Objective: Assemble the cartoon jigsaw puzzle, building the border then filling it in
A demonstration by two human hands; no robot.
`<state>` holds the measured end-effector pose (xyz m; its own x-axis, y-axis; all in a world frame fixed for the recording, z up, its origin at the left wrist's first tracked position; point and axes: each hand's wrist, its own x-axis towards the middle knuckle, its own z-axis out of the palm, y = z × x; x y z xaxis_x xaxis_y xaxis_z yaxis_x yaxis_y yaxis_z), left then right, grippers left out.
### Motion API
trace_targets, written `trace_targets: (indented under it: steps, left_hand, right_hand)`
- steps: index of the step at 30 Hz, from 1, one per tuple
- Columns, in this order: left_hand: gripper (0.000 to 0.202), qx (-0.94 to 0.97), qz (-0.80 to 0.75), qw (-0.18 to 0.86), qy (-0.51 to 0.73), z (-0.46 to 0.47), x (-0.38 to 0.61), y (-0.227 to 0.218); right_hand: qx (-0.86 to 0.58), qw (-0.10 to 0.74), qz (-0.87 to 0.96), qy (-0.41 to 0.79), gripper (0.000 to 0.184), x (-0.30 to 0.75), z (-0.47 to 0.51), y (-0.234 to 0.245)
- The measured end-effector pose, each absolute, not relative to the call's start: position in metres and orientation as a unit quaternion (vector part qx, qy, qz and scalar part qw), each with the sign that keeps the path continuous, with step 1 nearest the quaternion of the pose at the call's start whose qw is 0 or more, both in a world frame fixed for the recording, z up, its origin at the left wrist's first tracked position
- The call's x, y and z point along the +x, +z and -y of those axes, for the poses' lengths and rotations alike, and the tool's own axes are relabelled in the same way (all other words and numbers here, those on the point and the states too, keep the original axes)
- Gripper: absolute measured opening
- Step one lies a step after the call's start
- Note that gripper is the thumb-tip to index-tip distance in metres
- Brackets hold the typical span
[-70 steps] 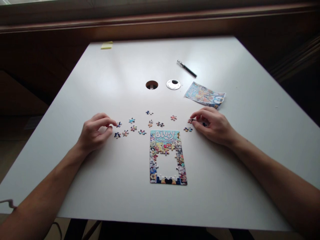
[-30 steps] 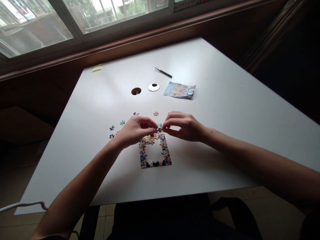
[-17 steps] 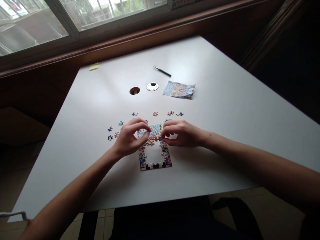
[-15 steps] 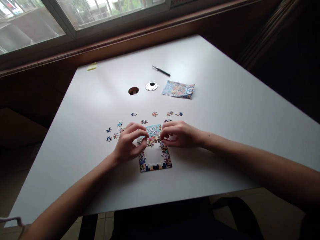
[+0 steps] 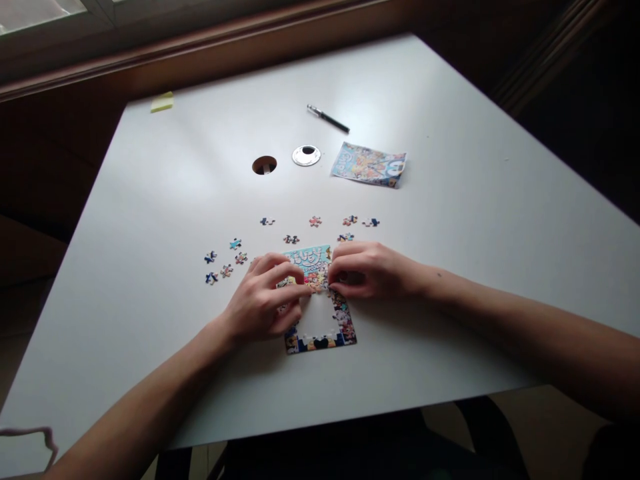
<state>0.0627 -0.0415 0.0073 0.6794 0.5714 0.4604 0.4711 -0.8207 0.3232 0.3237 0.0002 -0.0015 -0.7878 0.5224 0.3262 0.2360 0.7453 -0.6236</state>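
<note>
A jigsaw puzzle point(image 5: 321, 343) lies on the table in front of me, its picture border and upper rows filled and a white gap in the lower middle. My left hand point(image 5: 267, 293) reaches over its left side, index finger stretched out with the tip touching pieces at the gap's upper edge, thumb apart below. At the right edge, my right hand point(image 5: 370, 270) has thumb and forefinger curled together in a pinch against the puzzle. What lies between those fingertips is hidden. Loose jigsaw pieces point(image 5: 315, 221) lie beyond the puzzle, and more pieces point(image 5: 227, 271) lie left of my left hand.
A crumpled printed picture sheet point(image 5: 370, 165) lies farther back on the white table point(image 5: 200, 180). Behind it is a black pen point(image 5: 329, 119). A round cable hole point(image 5: 265, 165) and its metal cover point(image 5: 306, 156) are near the middle. A yellow sticky note point(image 5: 162, 102) is at the far left corner.
The view has tipped downward. My left hand's index finger has straightened onto the puzzle, away from the thumb. My right hand stays at the puzzle's right edge.
</note>
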Motion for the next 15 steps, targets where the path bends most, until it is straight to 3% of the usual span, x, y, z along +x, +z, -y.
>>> trace_targets:
  steps: [15]
  left_hand:
    - [0.032,0.914,-0.289,0.09,0.271,0.0408,0.063,0.0064]
  right_hand:
    - [-0.21,0.242,0.905,0.281,0.007,0.3245,-0.0006,-0.0014]
